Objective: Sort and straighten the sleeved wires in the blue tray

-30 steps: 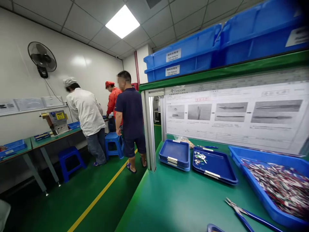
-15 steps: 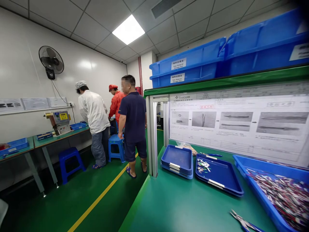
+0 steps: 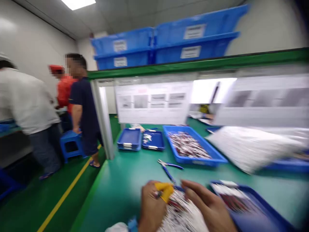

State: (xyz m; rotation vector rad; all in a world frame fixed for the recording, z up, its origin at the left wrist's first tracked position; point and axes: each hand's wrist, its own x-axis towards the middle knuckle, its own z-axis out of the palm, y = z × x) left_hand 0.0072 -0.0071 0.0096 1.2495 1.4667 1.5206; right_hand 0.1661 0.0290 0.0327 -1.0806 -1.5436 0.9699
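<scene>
My left hand (image 3: 152, 204) is at the lower middle with its fingers curled in, yellow covers (image 3: 165, 190) on the fingertips. Whatever it pinches is too blurred to name. Opposite it, my right hand (image 3: 209, 206) has thumb and forefinger drawn close at the tips; any small thing between them cannot be made out. Below and between both hands lies a heap of thin wired parts, white and dark red (image 3: 180, 212). Just beyond the fingers, blue-handled pliers (image 3: 166, 166) lie on the green table.
A blue bin (image 3: 177, 157) of wired parts stands behind the pliers, left of a white bag (image 3: 251, 145). Blue trays (image 3: 129, 140) are stacked at the back left. Another tray (image 3: 263, 196) lies at right. Storage boxes (image 3: 169, 40) top the shelf. People stand at left.
The view has swung right and down, bringing both my hands, the heap of parts and the white bag into sight. The people and shelf now appear further left.
</scene>
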